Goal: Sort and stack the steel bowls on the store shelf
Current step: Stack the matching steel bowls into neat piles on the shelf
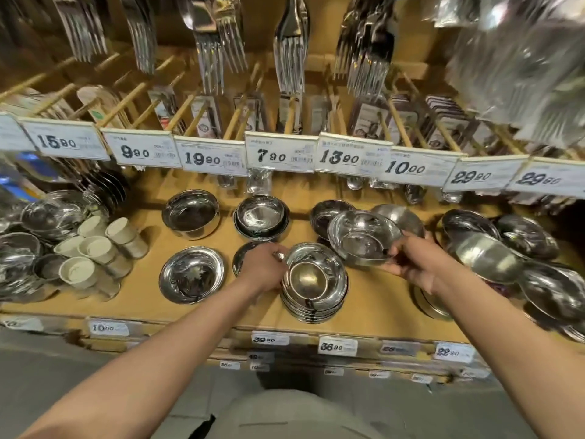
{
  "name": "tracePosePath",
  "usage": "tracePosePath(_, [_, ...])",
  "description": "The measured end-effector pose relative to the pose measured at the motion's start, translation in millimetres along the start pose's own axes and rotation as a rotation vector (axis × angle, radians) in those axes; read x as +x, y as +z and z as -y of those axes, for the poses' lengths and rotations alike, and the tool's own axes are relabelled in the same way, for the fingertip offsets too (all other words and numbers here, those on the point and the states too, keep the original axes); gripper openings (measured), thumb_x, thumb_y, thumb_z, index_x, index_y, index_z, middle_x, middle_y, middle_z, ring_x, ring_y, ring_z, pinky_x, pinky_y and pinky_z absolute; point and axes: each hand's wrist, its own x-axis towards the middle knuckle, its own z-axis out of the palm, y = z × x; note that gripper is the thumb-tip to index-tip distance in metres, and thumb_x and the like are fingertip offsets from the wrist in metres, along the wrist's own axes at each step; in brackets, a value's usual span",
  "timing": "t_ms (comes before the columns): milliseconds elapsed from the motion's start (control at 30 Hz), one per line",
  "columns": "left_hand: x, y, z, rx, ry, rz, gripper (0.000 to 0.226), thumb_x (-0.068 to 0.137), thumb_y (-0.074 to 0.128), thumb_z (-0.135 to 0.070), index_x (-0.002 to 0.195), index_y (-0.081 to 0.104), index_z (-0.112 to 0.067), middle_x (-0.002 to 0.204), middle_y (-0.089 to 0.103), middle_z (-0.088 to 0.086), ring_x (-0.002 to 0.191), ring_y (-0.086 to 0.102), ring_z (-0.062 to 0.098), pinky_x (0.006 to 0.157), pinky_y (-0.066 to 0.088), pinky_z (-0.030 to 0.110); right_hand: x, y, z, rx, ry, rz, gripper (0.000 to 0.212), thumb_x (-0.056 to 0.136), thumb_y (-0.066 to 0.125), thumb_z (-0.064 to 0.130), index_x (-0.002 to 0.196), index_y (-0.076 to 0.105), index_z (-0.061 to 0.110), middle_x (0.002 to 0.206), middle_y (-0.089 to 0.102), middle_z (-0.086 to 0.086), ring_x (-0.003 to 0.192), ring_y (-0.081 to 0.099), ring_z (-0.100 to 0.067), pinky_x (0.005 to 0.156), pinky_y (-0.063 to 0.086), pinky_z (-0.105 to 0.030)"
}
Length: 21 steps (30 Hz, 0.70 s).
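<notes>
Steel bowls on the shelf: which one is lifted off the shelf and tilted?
The wide steel bowl gripped by the right hand. It is held tilted above the shelf; the others rest stacked or flat.

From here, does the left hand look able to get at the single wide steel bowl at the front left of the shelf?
Probably yes. The left hand rests by the stack of bowls, and the wide bowl sits just to its left on bare shelf with nothing between them.

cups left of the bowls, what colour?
Off-white cups, lying in a pile; head view, the only one.
</notes>
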Motion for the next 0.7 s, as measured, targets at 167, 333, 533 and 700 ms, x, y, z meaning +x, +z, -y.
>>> tracePosePath(167, [2, 4, -2, 0.262, 0.067, -0.041, 0.030, 0.089, 0.068, -0.022, 0.118, 0.074, -0.023, 0.115, 0.074, -0.001, 0.104, 0.066, 0.020, 0.083, 0.045, 0.024, -8, -5, -5, 0.088, 0.034, 0.017, 0.032, 0.085, 0.035, -0.020, 0.090, 0.053, 0.006, 0.088, 0.061, -0.012, 0.054, 0.072, -0.021, 0.047, 0.060, -0.038])
tracePosePath(333, [-10, 9, -23, 0.321, 0.224, -0.211, 0.044, 0.094, 0.056, -0.046, 0.127, 0.063, -0.018, 0.109, 0.070, 0.000, 0.094, 0.068, 0.018, 0.073, 0.048, 0.025, -14, 9, -13, 0.112, 0.056, 0.039, 0.026, 0.087, 0.039, -0.019, 0.095, 0.051, 0.003, 0.105, 0.062, -0.018, 0.083, 0.062, -0.025, 0.047, 0.060, -0.040])
tracePosePath(533, [-13, 7, -45, -0.311, 0.026, 0.026, 0.016, 0.091, 0.067, -0.028, 0.102, 0.056, -0.023, 0.095, 0.071, 0.002, 0.069, 0.076, 0.017, 0.064, 0.064, 0.034, -17, 42, -25, -0.024, 0.029, 0.109, 0.028, 0.092, 0.051, -0.008, 0.116, 0.052, 0.007, 0.107, 0.063, -0.019, 0.065, 0.062, -0.019, 0.059, 0.065, -0.042])
tracePosePath(700, [-2, -19, -25, -0.407, 0.013, 0.091, 0.015, 0.091, 0.067, -0.007, 0.104, 0.069, -0.012, 0.093, 0.077, 0.011, 0.074, 0.076, 0.022, 0.067, 0.063, 0.034, -8, 40, -26, -0.395, -0.074, 0.022, 0.028, 0.090, 0.070, 0.017, 0.115, 0.060, 0.012, 0.109, 0.071, -0.011, 0.092, 0.071, -0.020, 0.066, 0.062, -0.033])
